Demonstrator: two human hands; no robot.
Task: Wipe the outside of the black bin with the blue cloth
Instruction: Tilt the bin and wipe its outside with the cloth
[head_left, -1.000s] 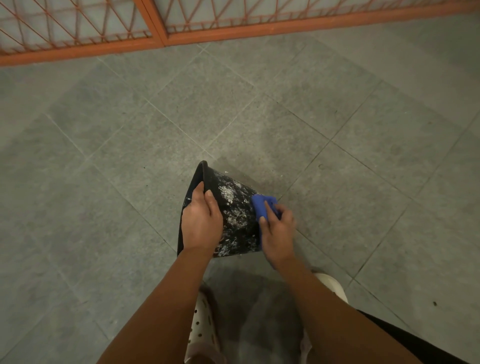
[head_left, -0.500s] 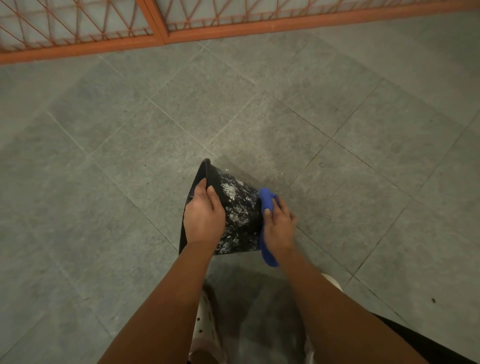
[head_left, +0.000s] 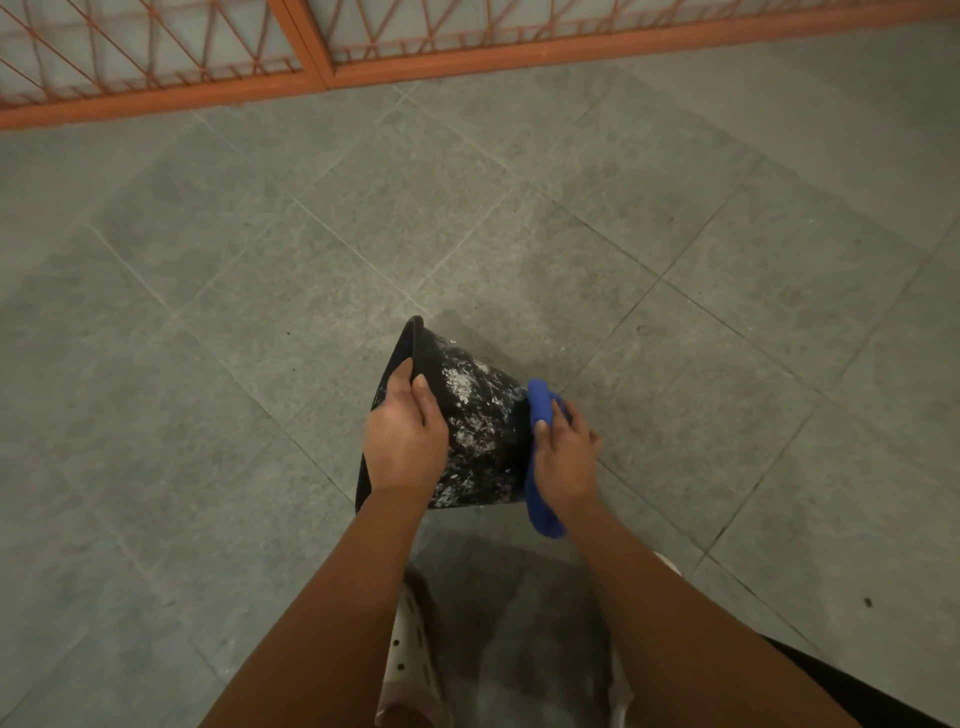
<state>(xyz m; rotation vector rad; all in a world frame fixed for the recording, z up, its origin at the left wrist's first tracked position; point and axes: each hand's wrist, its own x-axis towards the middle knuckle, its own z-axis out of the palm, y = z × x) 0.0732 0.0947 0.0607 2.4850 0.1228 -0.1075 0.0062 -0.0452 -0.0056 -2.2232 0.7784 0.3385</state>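
The black bin (head_left: 478, 431), flecked with white marks, lies tilted on its side on the grey tiled floor, its rim pointing left. My left hand (head_left: 405, 441) grips the rim, thumb on the outer wall and fingers over the edge. My right hand (head_left: 563, 457) holds the blue cloth (head_left: 540, 467) against the bin's base end at the right. The cloth shows above my fingers and hangs below my wrist.
Grey floor tiles (head_left: 675, 260) stretch all around. An orange metal grille fence (head_left: 363, 57) runs along the far edge. My feet in white perforated clogs (head_left: 410, 670) stand just below the bin.
My right hand has slid the cloth from the bin's side wall round to its base end, and the cloth now hangs lower. My left hand has kept its grip on the rim.
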